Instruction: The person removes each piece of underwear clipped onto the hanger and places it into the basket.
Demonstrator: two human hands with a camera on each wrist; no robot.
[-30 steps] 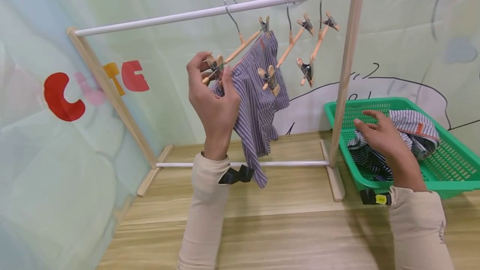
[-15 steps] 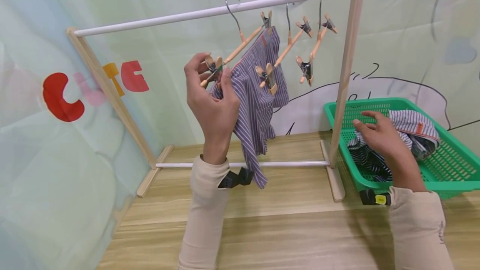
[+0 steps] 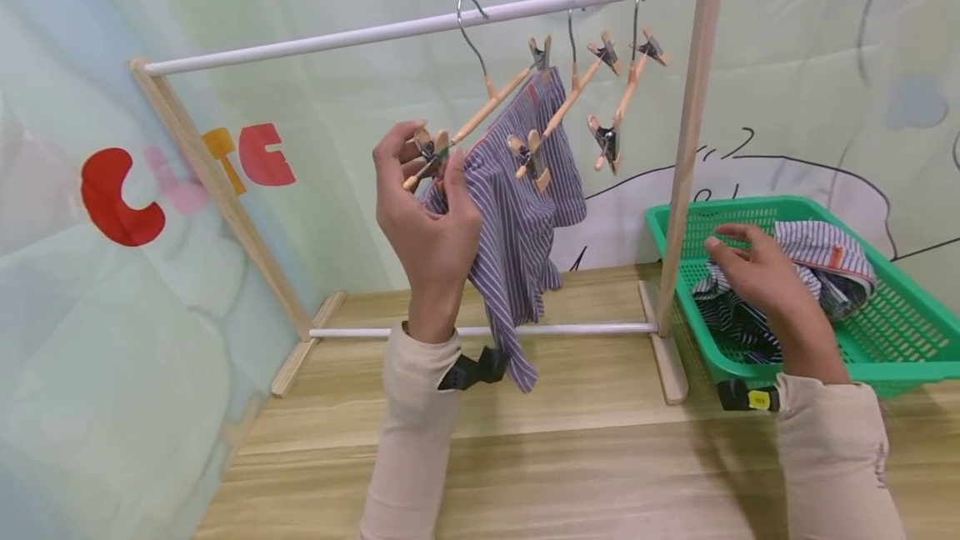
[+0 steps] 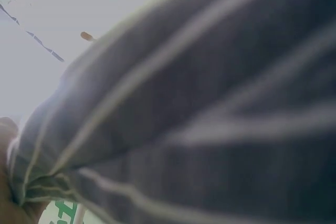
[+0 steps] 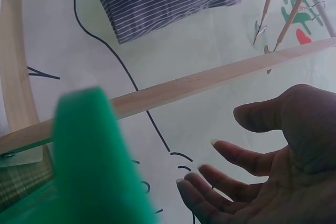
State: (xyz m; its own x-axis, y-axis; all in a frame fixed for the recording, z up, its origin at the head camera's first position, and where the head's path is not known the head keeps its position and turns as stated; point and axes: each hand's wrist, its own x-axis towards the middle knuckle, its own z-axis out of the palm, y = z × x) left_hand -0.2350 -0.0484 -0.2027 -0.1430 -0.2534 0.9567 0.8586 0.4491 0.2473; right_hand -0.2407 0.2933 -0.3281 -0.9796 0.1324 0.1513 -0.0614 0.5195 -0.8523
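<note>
In the head view my left hand [image 3: 427, 232] pinches the near clip end of a clip hanger [image 3: 491, 102]. Purple-and-white striped shorts [image 3: 517, 198] hang from that hanger by their waistband. Its wire hook overlaps the rack's top rail [image 3: 330, 42]. Up close, the striped cloth [image 4: 173, 98] fills most of the left wrist view and hides the fingers' work. My right hand [image 3: 772, 282] hovers over the green basket [image 3: 892, 371], holding nothing; the right wrist view shows its fingers loosely bent and apart.
Two bare clip hangers [image 3: 577, 94] hang at the rail's right part, one overlapping the shorts. Another striped garment [image 3: 832, 261] lies in the basket. The rack's right wooden post [image 3: 690, 140] stands between the hangers and the basket. A printed cloth backdrop is behind.
The hanger and shorts rise slightly, then drop back, with the hook lower against the rail now than half a second ago. The right hand stays over the basket.
</note>
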